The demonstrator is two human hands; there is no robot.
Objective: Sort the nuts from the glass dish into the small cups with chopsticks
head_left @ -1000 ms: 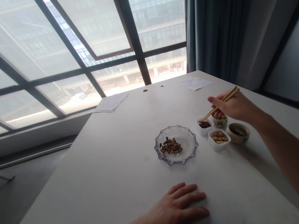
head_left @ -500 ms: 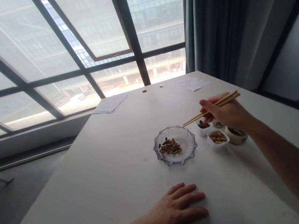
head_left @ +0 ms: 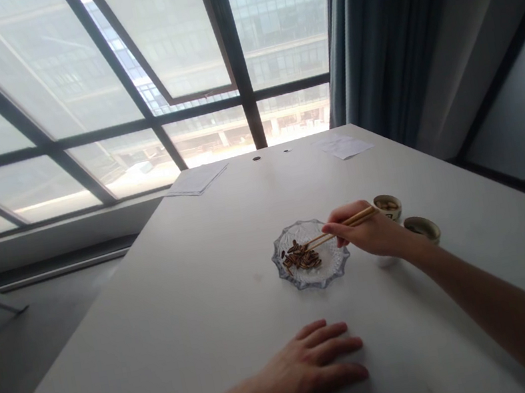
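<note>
My right hand is closed around a pair of wooden chopsticks. Their tips reach into a scalloped clear glass plate, at a pile of brown striped seeds. Whether a seed is pinched between the tips I cannot tell. Flat on the white table, in front of the plate, my left hand rests with its fingers spread and nothing in it. Below my right hand a bit of a white plastic cup shows; the other white cup is hidden behind that hand.
Two small pottery cups stand right of my right hand: a farther one with pale pieces inside, and a nearer one partly covered by my wrist. Paper sheets lie at the far left, more paper at the far right. Windows and a curtain are beyond.
My right hand has carried the chopsticks left from the small white cup of dark seeds to the pile on the glass plate. My left hand has stayed put.
</note>
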